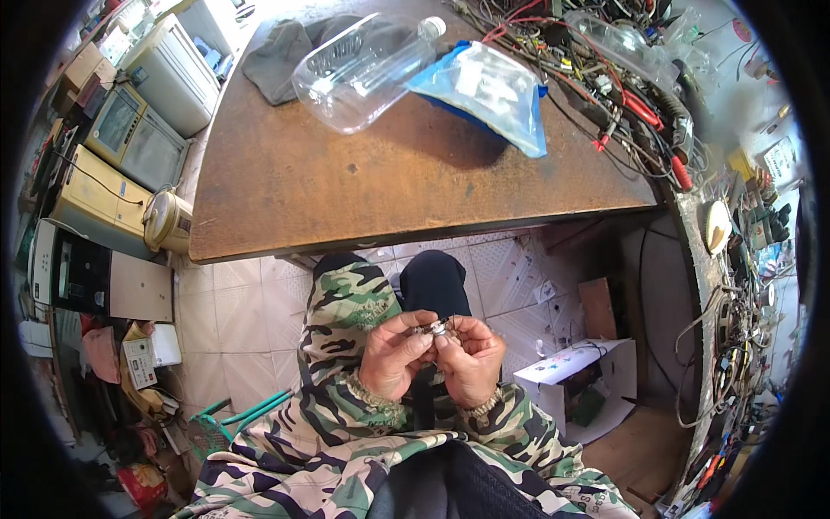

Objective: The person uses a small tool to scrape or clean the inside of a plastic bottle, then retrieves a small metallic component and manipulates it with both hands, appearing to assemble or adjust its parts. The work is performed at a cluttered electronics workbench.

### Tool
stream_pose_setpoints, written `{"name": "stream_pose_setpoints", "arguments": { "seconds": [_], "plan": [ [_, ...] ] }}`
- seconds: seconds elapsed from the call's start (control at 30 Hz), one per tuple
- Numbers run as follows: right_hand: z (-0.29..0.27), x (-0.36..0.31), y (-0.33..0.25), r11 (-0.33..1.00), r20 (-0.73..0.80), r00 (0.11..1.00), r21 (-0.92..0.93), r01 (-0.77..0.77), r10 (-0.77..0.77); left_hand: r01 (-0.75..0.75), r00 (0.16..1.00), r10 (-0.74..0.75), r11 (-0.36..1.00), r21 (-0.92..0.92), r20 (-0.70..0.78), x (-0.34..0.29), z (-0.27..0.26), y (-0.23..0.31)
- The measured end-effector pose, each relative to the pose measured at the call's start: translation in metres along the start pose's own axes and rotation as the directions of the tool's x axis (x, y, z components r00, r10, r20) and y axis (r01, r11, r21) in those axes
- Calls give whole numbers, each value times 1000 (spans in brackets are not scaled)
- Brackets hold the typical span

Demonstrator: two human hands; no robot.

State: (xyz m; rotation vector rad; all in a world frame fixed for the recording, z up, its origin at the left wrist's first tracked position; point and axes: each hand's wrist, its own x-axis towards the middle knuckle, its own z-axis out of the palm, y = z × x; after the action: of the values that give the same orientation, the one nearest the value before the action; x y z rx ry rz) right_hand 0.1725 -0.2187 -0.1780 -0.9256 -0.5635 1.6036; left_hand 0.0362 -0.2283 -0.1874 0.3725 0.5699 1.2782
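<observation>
Over my lap, short of the table's near edge, my two hands meet at the fingertips. Between them is a small part point(438, 328), whitish and dark with a metallic glint, too small to name. My left hand point(393, 355) pinches its left side between thumb and fingers. From the other side my right hand point(473, 356) closes thumb and forefinger on the same part. Both sleeves are camouflage cloth with gathered cuffs.
A brown wooden table point(328, 186) holds a clear plastic bottle point(367, 73) lying on its side, a blue-edged plastic bag point(488, 91) and tangled wires point(596, 78). An open white box point(588, 381) stands on the floor at right. Old appliances point(130, 125) line the left.
</observation>
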Motion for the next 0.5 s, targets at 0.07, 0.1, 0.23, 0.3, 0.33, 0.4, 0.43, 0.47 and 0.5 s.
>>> {"name": "stream_pose_setpoints", "arguments": {
  "seconds": [0.07, 0.1, 0.23, 0.3, 0.33, 0.4, 0.43, 0.47, 0.5],
  "plan": [
    [-3, 0, 3, 999, 5, 1000, -23, -23, 23, 12, 1000, -12, 1000, -1, -24, -2, -2, -1],
    [-3, 1, 4, 999, 11, 999, -35, -30, 30, 21, 999, -21, 1000, 1, -31, -2, -3, 0],
    [-8, 2, 4, 996, 63, 995, 54, -77, 74, 93, 994, -97, 992, -80, -51, 2, -12, -1],
    [-4, 5, 0, 992, 63, 993, 65, -108, 104, 86, 996, -88, 993, -81, -31, 3, -12, 1],
    [-6, 6, 0, 990, 63, 990, 68, -127, 123, 89, 995, -91, 993, -75, -29, 2, -12, 3],
    [-5, 11, -2, 984, 59, 987, 82, -156, 152, 71, 997, -71, 995, -71, 3, 3, -12, 5],
    [-4, 13, -3, 986, 62, 987, 72, -152, 147, 73, 997, -72, 995, -73, 7, 4, -13, 4],
    [-5, 13, -2, 987, 61, 988, 63, -148, 144, 78, 997, -77, 994, -74, 9, 5, -15, 3],
    [-5, 13, -1, 988, 60, 988, 55, -144, 141, 82, 997, -82, 994, -75, 11, 5, -17, 1]
  ]
}}
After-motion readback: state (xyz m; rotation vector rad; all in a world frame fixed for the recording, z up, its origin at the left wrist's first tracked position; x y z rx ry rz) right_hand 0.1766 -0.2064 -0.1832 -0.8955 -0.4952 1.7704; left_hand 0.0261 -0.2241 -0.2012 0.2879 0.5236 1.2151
